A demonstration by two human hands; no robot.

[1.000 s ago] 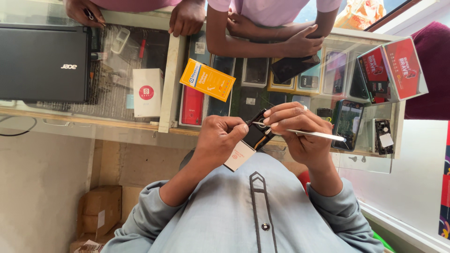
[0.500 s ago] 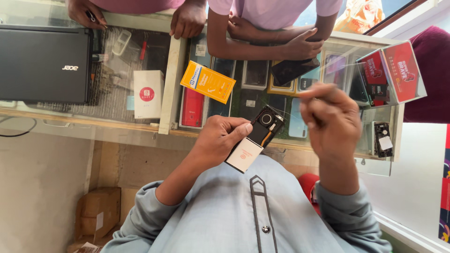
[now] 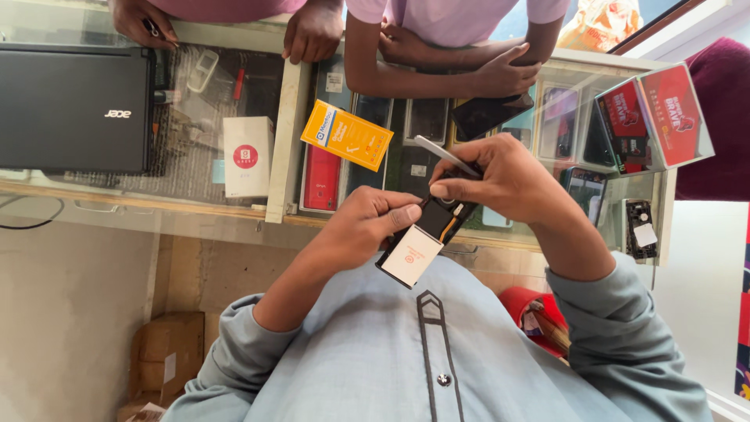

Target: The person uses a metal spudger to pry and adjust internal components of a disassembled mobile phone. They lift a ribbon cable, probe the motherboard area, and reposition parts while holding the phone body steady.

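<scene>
Left hand [image 3: 361, 233] grip closed on an opened black phone [image 3: 426, 238], white battery [image 3: 412, 255] showing, held above the glass worktop [image 3: 195, 184]. Right hand [image 3: 500, 181] pinches a thin metal tool [image 3: 447, 156], fingertips touching the phone's top end.

You get bright, even daylight here, strongest at the far right corner of the table [image 3: 234, 207], where the window [image 3: 625, 19] washes out. Its glass top throws pale glare over what lies beneath. Shadows stay soft. Your hands are sharp; edges bend slightly.
</scene>
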